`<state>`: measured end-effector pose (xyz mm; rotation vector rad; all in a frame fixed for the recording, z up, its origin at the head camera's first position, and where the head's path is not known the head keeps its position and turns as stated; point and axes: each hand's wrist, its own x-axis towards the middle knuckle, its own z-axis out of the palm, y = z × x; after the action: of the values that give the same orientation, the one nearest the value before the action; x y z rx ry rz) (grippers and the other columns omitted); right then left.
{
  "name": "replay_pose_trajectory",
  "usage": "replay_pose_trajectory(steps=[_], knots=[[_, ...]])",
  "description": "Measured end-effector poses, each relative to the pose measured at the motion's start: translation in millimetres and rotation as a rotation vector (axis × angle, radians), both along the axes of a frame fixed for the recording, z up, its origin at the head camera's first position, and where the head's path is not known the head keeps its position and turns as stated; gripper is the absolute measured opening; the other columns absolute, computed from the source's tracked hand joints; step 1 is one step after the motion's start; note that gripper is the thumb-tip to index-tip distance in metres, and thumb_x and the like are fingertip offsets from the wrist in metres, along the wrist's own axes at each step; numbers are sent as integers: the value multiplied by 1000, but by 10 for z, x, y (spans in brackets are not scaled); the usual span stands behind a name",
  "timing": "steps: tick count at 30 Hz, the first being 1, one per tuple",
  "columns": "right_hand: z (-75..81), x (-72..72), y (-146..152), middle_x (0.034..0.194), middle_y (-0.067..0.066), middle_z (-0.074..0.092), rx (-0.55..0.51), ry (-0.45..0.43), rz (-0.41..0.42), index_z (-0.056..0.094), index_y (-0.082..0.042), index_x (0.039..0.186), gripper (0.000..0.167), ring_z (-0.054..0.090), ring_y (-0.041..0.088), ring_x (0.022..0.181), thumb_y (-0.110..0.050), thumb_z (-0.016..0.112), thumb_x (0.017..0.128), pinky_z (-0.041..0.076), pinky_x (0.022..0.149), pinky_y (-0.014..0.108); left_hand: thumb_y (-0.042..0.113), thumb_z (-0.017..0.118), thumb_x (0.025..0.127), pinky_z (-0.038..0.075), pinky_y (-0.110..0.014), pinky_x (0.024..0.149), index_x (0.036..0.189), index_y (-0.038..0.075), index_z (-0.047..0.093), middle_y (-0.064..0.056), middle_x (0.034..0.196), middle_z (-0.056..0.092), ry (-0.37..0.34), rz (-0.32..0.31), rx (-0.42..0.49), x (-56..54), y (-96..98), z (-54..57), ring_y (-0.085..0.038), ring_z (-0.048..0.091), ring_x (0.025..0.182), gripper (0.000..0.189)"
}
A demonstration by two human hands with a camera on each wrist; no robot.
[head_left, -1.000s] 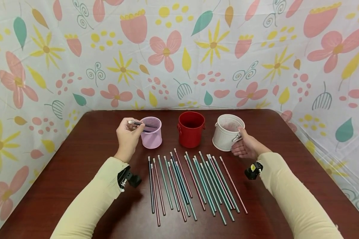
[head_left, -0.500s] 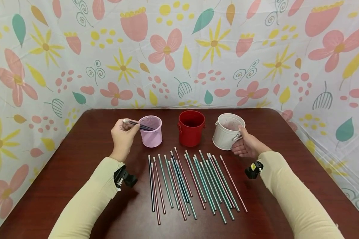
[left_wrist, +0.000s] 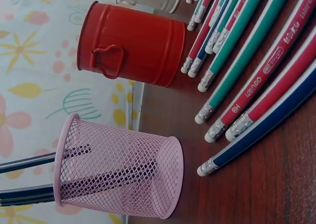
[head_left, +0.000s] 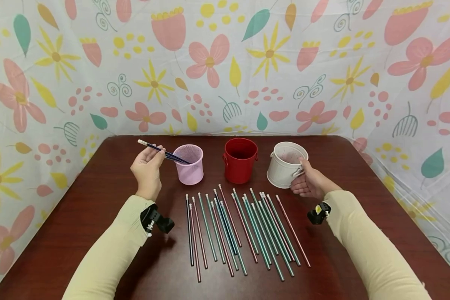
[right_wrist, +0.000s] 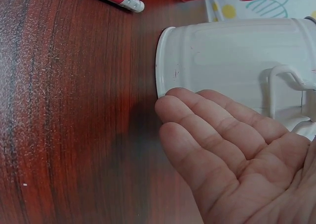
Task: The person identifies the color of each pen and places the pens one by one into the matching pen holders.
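Observation:
My left hand (head_left: 147, 171) pinches dark blue pencils (head_left: 149, 145) between thumb and fingers. They slant down to the right, eraser end up, with their lower ends inside the pink mesh pen cup (head_left: 189, 173). Through the mesh in the left wrist view, one pencil (left_wrist: 29, 161) reaches just past the rim and another dark length runs deeper. My right hand (head_left: 310, 181) is at the white metal bucket (head_left: 280, 174), its thumb side by the rim and handle. In the right wrist view its fingers (right_wrist: 202, 108) lie extended along the bucket's side.
Between cup and white bucket stands a red bucket (head_left: 240, 168). In front, several pencils in red, green and dark blue (head_left: 191, 237) lie side by side on the brown table (head_left: 97, 187), erasers toward the containers. A floral cloth (head_left: 210, 104) hangs behind the table.
My left hand has moved left, away from the cup, and the pencils now show longer, tilting down into it with an eraser end raised. My right hand stays at the white bucket.

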<state>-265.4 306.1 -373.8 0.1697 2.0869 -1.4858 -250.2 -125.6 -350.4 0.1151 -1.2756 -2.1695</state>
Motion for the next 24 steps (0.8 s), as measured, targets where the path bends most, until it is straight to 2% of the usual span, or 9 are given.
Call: replay_pose_trajectory(steps=[4, 11, 14, 18, 24], knots=[[-4, 6, 18, 105, 17, 66, -2, 3, -7, 41, 22, 125, 104, 64, 21, 91, -69, 2, 91, 48, 84, 37, -16, 63, 81, 55, -22, 73, 100, -6, 64, -6, 82, 70, -16, 0, 37, -10, 4, -15, -11, 69, 75, 21], [-8, 1, 14, 110, 21, 64, -9, 7, 2, 37, 23, 128, 107, 63, 22, 93, -70, 2, 90, 47, 88, 38, -18, 65, 79, 56, -22, 65, 86, 0, 69, -7, 75, 70, 82, 21, 102, 3, -12, -33, -11, 68, 67, 20], [-11, 3, 27, 111, 22, 64, -3, 12, 3, 38, 23, 127, 107, 63, 23, 94, -70, 2, 90, 48, 87, 38, -19, 64, 78, 56, -22, 64, 82, 3, 70, -7, 74, 70, 104, 44, 87, 30, -2, -30, -11, 67, 65, 23], [-14, 7, 38, 109, 20, 65, 4, 11, 4, 39, 22, 126, 106, 64, 22, 93, -70, 2, 90, 49, 85, 37, -19, 66, 77, 55, -22, 61, 78, 5, 68, -5, 71, 69, 92, 80, 68, 58, 13, -47, -11, 66, 64, 24], [-10, 5, 23, 112, 23, 63, -10, 9, -1, 38, 23, 127, 105, 63, 24, 96, -70, 3, 91, 46, 90, 41, -18, 68, 75, 54, -21, 58, 76, 4, 68, -6, 70, 68, 81, 132, 62, 66, -2, -70, -11, 65, 64, 22]])
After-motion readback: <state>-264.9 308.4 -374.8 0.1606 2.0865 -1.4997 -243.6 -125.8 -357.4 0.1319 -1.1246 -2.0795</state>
